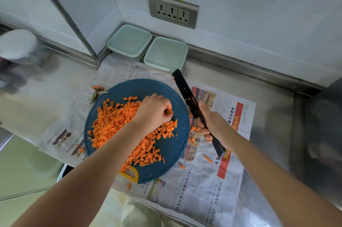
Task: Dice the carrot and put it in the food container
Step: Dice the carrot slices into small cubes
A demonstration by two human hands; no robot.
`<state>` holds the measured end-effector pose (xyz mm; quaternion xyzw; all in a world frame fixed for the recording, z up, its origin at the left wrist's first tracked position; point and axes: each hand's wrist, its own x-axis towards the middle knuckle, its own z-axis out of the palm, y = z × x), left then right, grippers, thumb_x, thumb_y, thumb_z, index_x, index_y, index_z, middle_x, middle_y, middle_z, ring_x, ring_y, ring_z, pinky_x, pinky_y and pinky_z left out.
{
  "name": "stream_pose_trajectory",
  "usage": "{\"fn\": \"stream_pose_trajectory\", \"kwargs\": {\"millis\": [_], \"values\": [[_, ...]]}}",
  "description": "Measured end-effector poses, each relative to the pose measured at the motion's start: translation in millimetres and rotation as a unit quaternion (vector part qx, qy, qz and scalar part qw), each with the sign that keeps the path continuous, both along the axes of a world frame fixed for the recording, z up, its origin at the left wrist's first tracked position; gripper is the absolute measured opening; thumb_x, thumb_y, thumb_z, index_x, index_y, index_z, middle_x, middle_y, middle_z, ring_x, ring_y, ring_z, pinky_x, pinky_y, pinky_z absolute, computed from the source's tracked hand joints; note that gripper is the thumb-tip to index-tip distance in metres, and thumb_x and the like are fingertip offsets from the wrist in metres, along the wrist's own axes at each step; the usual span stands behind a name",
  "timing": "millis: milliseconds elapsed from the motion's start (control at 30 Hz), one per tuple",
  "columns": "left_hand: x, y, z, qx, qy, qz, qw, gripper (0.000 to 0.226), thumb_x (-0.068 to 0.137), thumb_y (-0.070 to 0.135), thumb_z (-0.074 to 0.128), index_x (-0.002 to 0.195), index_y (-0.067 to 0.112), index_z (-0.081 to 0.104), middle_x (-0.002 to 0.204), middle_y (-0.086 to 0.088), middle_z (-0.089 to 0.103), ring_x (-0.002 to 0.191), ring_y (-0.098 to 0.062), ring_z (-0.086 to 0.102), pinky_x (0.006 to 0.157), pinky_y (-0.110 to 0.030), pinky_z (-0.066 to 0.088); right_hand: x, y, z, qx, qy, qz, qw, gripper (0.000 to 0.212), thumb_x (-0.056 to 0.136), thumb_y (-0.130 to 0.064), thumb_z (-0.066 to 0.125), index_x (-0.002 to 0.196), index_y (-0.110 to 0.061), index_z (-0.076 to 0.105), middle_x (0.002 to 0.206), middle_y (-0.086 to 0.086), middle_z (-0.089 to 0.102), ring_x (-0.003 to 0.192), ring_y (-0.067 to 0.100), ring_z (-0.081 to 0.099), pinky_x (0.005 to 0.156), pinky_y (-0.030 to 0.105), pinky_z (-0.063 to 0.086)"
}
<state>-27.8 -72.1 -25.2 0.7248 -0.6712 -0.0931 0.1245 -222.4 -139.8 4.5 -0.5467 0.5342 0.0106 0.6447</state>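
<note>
Steel counter [268, 97] under newspaper [203, 189]: the left hand [153, 112] pinches one carrot piece [169, 112], with the diced heap [118, 121] beneath its wrist on the blue board [140, 88]. The right hand [209, 126] grips the knife [187, 95] by its handle (blade tilted up). The dice look light, stiff and probably slippery, so they are best scooped together.

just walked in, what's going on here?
A person is dicing carrot on a round blue cutting board laid on newspaper. The left hand pinches a small carrot piece beside the heap of diced carrot. The right hand grips a black knife, with the blade lifted off the board. Two pale green food containers sit by the wall with lids on. A few dice lie on the paper.
</note>
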Motion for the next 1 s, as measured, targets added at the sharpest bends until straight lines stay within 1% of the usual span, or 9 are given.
{"fn": "stream_pose_trajectory", "kwargs": {"millis": [67, 233, 300, 400, 533, 600, 800, 900, 1000], "values": [[-3, -5, 0, -0.036, 0.048, 0.026, 0.998, 0.022, 0.087, 0.032, 0.066, 0.097, 0.013, 0.068, 0.091, 0.000, 0.065, 0.087, -0.018, 0.058, 0.077, -0.032, 0.042, 0, 0, 0, -0.001, 0.000, -0.002, 1.000, 0.066, 0.089, -0.073, 0.026, 0.056, -0.016, 0.034, 0.050, 0.002, 0.031, 0.039, 0.013, 0.028, 0.039, 0.021, 0.030], [-12, -15, -15, -0.019, 0.143, 0.073, 0.987, 0.024, 0.087, 0.024, 0.069, 0.107, 0.011, 0.070, 0.096, -0.005, 0.066, 0.090, -0.019, 0.062, 0.077, -0.035, 0.052, 9, 5, 1, 0.005, 0.001, -0.009, 1.000, 0.065, 0.091, -0.071, 0.026, 0.057, -0.016, 0.033, 0.049, 0.001, 0.027, 0.041, 0.015, 0.024, 0.042, 0.022, 0.026], [-13, -13, -20, -0.047, 0.151, 0.095, 0.983, 0.026, 0.084, 0.024, 0.071, 0.104, 0.008, 0.069, 0.093, -0.004, 0.068, 0.085, -0.017, 0.063, 0.074, -0.032, 0.052, 13, 7, 0, 0.005, 0.012, -0.002, 1.000, 0.064, 0.093, -0.069, 0.026, 0.058, -0.016, 0.032, 0.048, 0.000, 0.026, 0.040, 0.015, 0.023, 0.042, 0.021, 0.025], [-12, -9, -22, -0.071, 0.160, 0.122, 0.977, 0.024, 0.080, 0.026, 0.075, 0.094, 0.008, 0.067, 0.086, -0.001, 0.064, 0.075, -0.010, 0.056, 0.066, -0.023, 0.047, 17, 8, -2, -0.003, 0.031, 0.001, 1.000, 0.063, 0.095, -0.065, 0.028, 0.059, -0.014, 0.033, 0.047, 0.000, 0.025, 0.036, 0.014, 0.024, 0.039, 0.019, 0.024], [-11, -8, -23, -0.074, 0.174, 0.120, 0.975, 0.015, 0.079, 0.021, 0.077, 0.086, 0.009, 0.071, 0.082, -0.003, 0.065, 0.070, -0.013, 0.059, 0.061, -0.022, 0.047, 18, 6, 0, 0.007, 0.030, 0.004, 1.000, 0.061, 0.094, -0.066, 0.029, 0.060, -0.015, 0.031, 0.049, 0.000, 0.022, 0.037, 0.013, 0.021, 0.040, 0.019, 0.022], [-12, -8, -21, -0.074, 0.183, 0.123, 0.973, 0.010, 0.079, 0.017, 0.076, 0.084, 0.010, 0.072, 0.081, -0.003, 0.065, 0.070, -0.012, 0.058, 0.062, -0.020, 0.046, 19, 5, 2, 0.009, 0.029, 0.015, 0.999, 0.060, 0.095, -0.065, 0.030, 0.059, -0.016, 0.031, 0.048, -0.001, 0.022, 0.037, 0.013, 0.021, 0.039, 0.018, 0.021], [-13, -7, -22, -0.075, 0.193, 0.132, 0.969, 0.007, 0.078, 0.015, 0.076, 0.083, 0.013, 0.072, 0.081, -0.001, 0.066, 0.071, -0.010, 0.057, 0.065, -0.029, 0.051, 19, 5, -1, -0.015, 0.064, 0.048, 0.997, 0.061, 0.095, -0.064, 0.030, 0.058, -0.015, 0.033, 0.049, 0.001, 0.026, 0.034, 0.013, 0.024, 0.039, 0.017, 0.023], [-13, -7, -22, -0.078, 0.190, 0.133, 0.970, 0.007, 0.078, 0.015, 0.076, 0.084, 0.012, 0.072, 0.082, -0.001, 0.066, 0.071, -0.011, 0.058, 0.064, -0.031, 0.052, 20, 6, -4, -0.067, 0.091, 0.075, 0.991, 0.065, 0.096, -0.064, 0.026, 0.056, -0.014, 0.036, 0.048, 0.002, 0.033, 0.031, 0.011, 0.031, 0.038, 0.018, 0.029], [-14, -7, -23, -0.080, 0.188, 0.138, 0.969, 0.008, 0.078, 0.016, 0.076, 0.085, 0.013, 0.072, 0.081, -0.001, 0.066, 0.071, -0.012, 0.059, 0.064, -0.031, 0.052, 19, 10, -6, -0.090, 0.082, 0.077, 0.990, 0.063, 0.096, -0.063, 0.025, 0.056, -0.014, 0.035, 0.049, 0.001, 0.031, 0.031, 0.011, 0.028, 0.037, 0.017, 0.027]]}}
